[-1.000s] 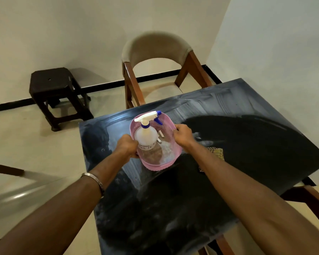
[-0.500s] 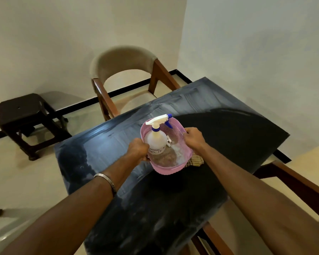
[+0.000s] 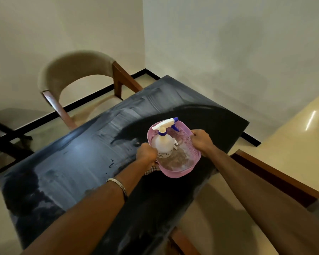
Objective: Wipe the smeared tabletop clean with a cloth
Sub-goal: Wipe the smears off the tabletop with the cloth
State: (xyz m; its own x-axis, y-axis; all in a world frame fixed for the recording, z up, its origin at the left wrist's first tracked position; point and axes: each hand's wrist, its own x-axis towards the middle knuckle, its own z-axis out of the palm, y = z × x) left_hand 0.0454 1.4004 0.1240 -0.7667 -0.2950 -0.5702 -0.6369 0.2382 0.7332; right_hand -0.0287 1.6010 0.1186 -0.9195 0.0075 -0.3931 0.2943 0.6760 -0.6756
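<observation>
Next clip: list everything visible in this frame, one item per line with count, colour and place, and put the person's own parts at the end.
table: 1, black top with whitish smears, centre
basket: 1, pink mesh, over the table's right part, held at both sides
spray bottle: 1, clear with white and blue head, upright in the basket
cloth: 1, checked, mostly hidden under the basket's near left edge
chair: 1, beige back, brown wooden frame, beyond the table
stool: 1, dark, on the floor far left
bangle: 1, silver, left wrist
left hand: grips the basket's left rim
right hand: grips the basket's right rim
</observation>
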